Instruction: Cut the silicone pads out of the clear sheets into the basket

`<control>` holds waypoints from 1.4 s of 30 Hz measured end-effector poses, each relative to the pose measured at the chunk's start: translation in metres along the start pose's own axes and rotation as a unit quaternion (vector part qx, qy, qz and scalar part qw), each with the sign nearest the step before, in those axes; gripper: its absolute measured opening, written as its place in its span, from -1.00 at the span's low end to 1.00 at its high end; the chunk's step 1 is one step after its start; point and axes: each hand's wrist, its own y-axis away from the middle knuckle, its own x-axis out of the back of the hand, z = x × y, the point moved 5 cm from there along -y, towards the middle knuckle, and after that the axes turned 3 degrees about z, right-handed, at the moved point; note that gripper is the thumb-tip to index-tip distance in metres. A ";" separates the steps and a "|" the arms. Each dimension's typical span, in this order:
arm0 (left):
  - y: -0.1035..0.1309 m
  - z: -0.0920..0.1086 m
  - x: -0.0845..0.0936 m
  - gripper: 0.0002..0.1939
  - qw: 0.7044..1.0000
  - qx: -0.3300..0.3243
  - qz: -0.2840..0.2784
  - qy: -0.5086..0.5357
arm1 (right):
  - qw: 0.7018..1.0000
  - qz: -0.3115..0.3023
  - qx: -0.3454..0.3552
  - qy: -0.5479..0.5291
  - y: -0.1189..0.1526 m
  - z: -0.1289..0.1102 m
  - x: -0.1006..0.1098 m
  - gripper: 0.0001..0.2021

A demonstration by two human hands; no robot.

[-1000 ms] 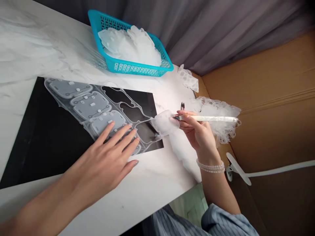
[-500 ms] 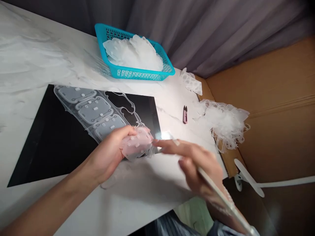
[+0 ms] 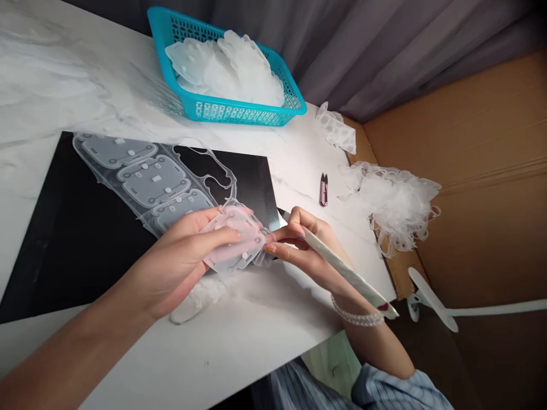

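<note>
A translucent silicone sheet [image 3: 154, 179] with rounded pad shapes lies across a black mat [image 3: 85, 239]. Its near end is lifted in my left hand [image 3: 188, 250], whose thumb presses on one pad [image 3: 233, 259]. The thumb and a finger of my right hand [image 3: 307, 245] pinch the edge of that pad, where thin film bunches up. A white-handled tool [image 3: 342, 270] with a dark pointed tip is also held in my right hand, its tip facing away from the pad. Thin loops of film [image 3: 226, 173] trail from the sheet's right side.
A blue basket [image 3: 239, 114] of translucent pieces stands at the back. Small pink snips [image 3: 323, 191] lie right of the mat. Film scraps [image 3: 393, 199] are heaped by a cardboard wall [image 3: 478, 171]. A white lamp-like stand [image 3: 433, 299] is at right.
My right hand has moved in to the pad's edge and now pinches it. My left thumb reaches further over the pad. The camera view has shifted slightly.
</note>
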 end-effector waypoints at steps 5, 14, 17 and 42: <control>0.001 -0.008 -0.003 -0.81 0.997 0.062 0.018 0.051 | 0.992 0.045 0.056 0.102 0.003 -0.005 0.010 -0.65; 0.002 -0.010 -0.004 -0.77 0.996 0.053 0.066 0.038 | 0.950 0.120 0.190 0.219 0.008 -0.040 0.013 -0.73; 0.003 -0.011 -0.004 -0.71 0.994 0.048 0.084 0.042 | 0.951 0.117 0.212 0.193 0.007 -0.042 0.005 -0.86; 0.005 -0.015 -0.004 -0.70 0.990 0.041 0.134 -0.003 | 0.905 0.078 0.347 0.234 0.002 -0.029 -0.012 -0.90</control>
